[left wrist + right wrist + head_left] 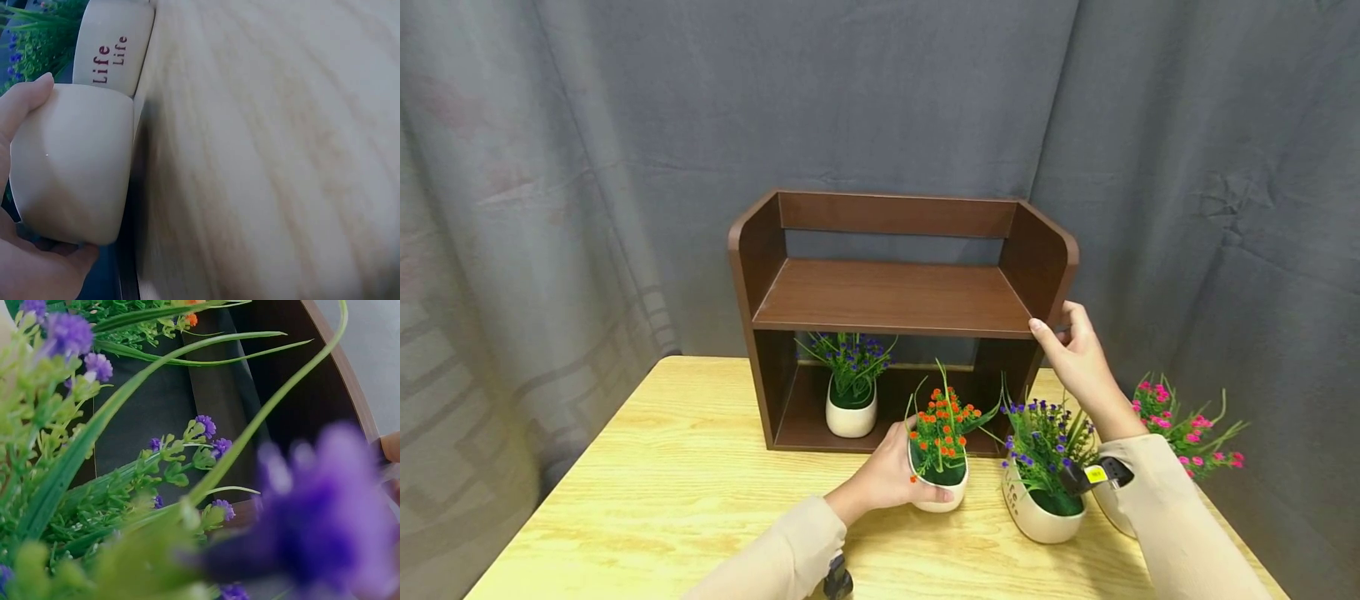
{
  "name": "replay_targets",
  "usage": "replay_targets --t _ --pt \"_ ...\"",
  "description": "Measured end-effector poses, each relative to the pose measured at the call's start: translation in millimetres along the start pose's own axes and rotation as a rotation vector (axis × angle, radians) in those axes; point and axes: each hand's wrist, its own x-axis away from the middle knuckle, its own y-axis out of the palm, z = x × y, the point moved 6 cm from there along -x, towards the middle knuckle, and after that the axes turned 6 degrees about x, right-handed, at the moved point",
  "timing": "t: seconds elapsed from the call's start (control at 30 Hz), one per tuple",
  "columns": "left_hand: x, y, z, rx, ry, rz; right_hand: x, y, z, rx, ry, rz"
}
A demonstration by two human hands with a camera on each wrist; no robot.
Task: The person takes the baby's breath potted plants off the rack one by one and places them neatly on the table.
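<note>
My left hand (887, 473) grips a white pot of orange flowers (946, 433) in front of the lower compartment of a brown two-tier shelf (895, 296). Seen from the left wrist, fingers and thumb wrap the plain side of that pot (75, 162). At the shelf's right side panel, my right hand (1081, 367) holds the front edge, thumb in front and fingers behind. A white pot of purple flowers (852, 417) stands inside the lower compartment, left of centre. The right wrist view shows mostly blurred purple flowers (69, 334), with the fingertips (392, 447) at its right edge.
Below my right forearm, another purple-flowered pot (1045, 521) with lettering stands on the wooden table (647, 500). A pot of pink flowers (1183, 425) sits farther right, partly hidden by the sleeve. Grey curtains (895, 92) hang behind the shelf.
</note>
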Motion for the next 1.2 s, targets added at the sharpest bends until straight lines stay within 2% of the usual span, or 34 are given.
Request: replay_targets --t 0.27,0.77,1.07,1.2 --pt "7.4 4.0 5.1 -0.012 0.008 -0.010 -1.6 1.3 0.9 -0.011 -0.003 0.002" --pt "13.3 9.4 3.3 0.009 -0.069 -0.035 -0.5 0.6 0.7 -0.014 -0.009 0.012" --pt "14.7 10.1 5.4 0.022 -0.014 -0.041 1.2 0.3 -3.8 -0.023 -0.024 0.034" --pt "15.2 11.1 3.5 0.025 -0.012 -0.043 1.4 0.2 -3.1 -0.021 -0.017 0.036"
